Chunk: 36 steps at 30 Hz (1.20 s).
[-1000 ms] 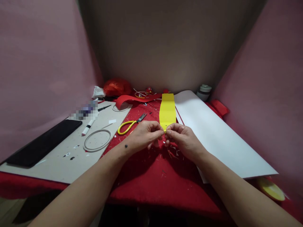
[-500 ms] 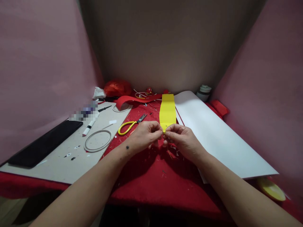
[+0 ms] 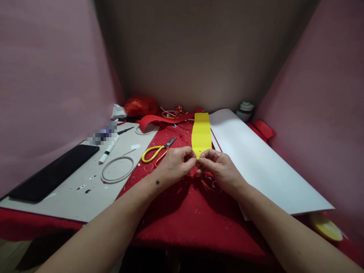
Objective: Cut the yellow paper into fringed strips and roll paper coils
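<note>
A yellow corrugated paper strip [image 3: 201, 131] stretches away from me, its near end pinched between both hands. My left hand [image 3: 176, 163] grips that end from the left with thumb and forefinger. On the other side, my right hand [image 3: 221, 167] pinches it too, the fingertips nearly meeting. The fingers hide most of the gripped edge, so I cannot tell whether it is rolled or folded. Scissors [image 3: 170, 142] with a yellow and an orange-red handle lie just left of my left hand, blades pointing away.
On the left, a grey board [image 3: 68, 206] bears a black slab [image 3: 54, 172], a marker [image 3: 109, 151] and a ring-shaped coil [image 3: 117, 170]. White sheet material [image 3: 264, 167] lies right. A red corrugated strip [image 3: 162, 120], red bag [image 3: 141, 105] and lidded jar [image 3: 245, 111] sit behind. Scraps litter the red cloth [image 3: 199, 235].
My left hand has shifted slightly right, uncovering more of the scissors' orange-red handle. Both hands keep their pinch on the yellow strip, and the surrounding objects stay put.
</note>
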### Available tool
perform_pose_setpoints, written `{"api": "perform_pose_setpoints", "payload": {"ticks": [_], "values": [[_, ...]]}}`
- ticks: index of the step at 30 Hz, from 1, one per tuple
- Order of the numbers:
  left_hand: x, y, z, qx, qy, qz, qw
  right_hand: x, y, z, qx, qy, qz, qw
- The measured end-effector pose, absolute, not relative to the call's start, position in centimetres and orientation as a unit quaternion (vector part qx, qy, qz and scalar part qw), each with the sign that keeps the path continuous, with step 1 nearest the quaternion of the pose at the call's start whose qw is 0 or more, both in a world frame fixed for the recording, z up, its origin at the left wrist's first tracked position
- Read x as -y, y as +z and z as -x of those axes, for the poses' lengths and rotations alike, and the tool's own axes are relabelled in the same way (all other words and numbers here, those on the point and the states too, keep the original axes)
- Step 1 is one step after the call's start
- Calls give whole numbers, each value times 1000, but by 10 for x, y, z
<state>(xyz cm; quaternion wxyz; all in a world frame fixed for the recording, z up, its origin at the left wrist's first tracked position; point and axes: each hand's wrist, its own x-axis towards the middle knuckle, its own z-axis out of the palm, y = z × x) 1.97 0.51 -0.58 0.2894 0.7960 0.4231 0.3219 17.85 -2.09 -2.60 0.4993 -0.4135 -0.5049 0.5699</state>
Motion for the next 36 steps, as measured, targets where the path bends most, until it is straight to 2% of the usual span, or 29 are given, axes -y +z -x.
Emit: {"api": "perform_pose_setpoints", "payload": {"ticks": [7,11,21,28,36], "values": [[-2,4,-20,-414,305,-688,512,17,-33,-182,495,583,333,552],[-3,5,-19,-391,326,-660,553,16,-32,-182,488,601,311,552],[-3,4,-19,-362,340,-669,553,15,-32,-183,438,661,294,534],[-3,-5,-18,-333,388,-776,369,15,-30,-186,402,699,300,509],[-1,-4,-19,-315,397,-801,319,16,-28,-183,393,718,287,499]]}}
